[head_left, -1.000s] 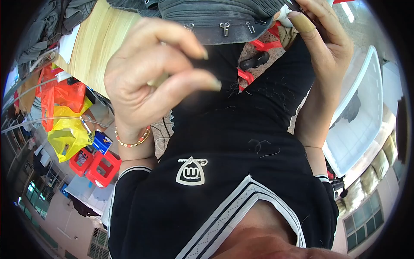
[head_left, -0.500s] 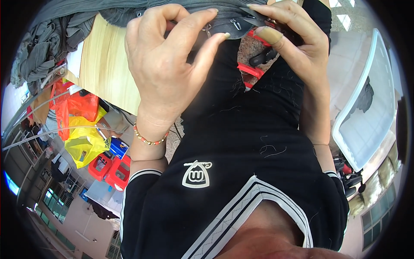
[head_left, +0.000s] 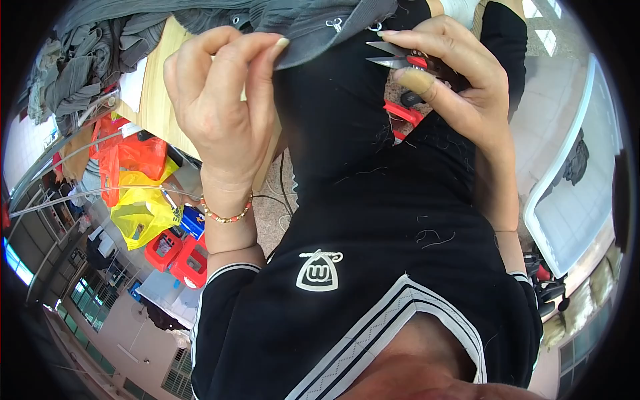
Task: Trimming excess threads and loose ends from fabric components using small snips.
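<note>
A grey garment (head_left: pixel 310 33) with a smooth band along its edge lies across my lap at the top of the view. My left hand (head_left: pixel 220 100) pinches that band's edge between thumb and fingertips. Small metal hooks (head_left: pixel 333 25) sit on the band, right of my left fingers. My right hand (head_left: pixel 463 83) is closed round a pair of thread snips (head_left: pixel 393 61) with red and dark handles. Their pointed blades are parted, facing left, just below and apart from the band. A yellowish wrap covers the right thumb.
At the left stands a pale wooden table (head_left: pixel 157 83) with more grey garments (head_left: pixel 93 73) piled beyond. Below it hang yellow (head_left: pixel 143 210) and red bags (head_left: pixel 140 157), near red stools (head_left: pixel 190 263). A white tub (head_left: pixel 567 220) holding dark cloth stands right. Loose threads cling to my black clothing.
My left hand has drawn back leftward and now pinches the band's edge, which is stretched out flatter. The snips have come clear of the fabric and their blades show fully.
</note>
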The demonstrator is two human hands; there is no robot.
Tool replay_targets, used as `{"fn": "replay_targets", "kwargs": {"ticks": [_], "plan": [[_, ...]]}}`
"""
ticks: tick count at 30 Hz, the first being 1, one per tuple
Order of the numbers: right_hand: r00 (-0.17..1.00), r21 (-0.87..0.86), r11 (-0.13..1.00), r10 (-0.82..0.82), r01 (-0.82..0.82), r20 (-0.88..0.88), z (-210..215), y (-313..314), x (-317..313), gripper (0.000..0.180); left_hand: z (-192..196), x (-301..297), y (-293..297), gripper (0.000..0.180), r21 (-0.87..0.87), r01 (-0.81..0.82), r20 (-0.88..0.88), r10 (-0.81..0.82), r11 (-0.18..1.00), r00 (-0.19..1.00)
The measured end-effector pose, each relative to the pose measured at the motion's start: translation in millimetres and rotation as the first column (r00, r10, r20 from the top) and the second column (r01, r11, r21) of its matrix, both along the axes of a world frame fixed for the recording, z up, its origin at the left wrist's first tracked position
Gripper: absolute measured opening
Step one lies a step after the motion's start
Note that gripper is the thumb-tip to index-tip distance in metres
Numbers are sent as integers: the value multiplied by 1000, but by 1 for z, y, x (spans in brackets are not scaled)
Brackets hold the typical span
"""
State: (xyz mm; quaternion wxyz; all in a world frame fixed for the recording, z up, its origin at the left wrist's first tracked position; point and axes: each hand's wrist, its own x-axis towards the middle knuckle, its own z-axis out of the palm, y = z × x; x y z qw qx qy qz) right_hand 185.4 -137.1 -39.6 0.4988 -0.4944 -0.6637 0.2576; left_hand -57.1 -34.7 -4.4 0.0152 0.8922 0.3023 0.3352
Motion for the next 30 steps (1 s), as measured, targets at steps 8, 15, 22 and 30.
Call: {"fn": "replay_targets", "kwargs": {"ticks": [8,15,22,30], "plan": [[1000,11,1000,3,-3,19,11,-1,1,39,-3,2,-9,9,-162,73,176,-44,984,983],[995,157,988,-10,-6,99,13,10,0,41,-4,14,-8,6,-300,192,345,-82,934,935],[983,-185,978,-62,95,176,61,13,-19,42,-10,15,-11,6,-565,359,545,10,742,838],[935,-198,973,-41,117,351,79,19,-27,38,-16,12,-14,10,-606,398,574,32,689,818]]}}
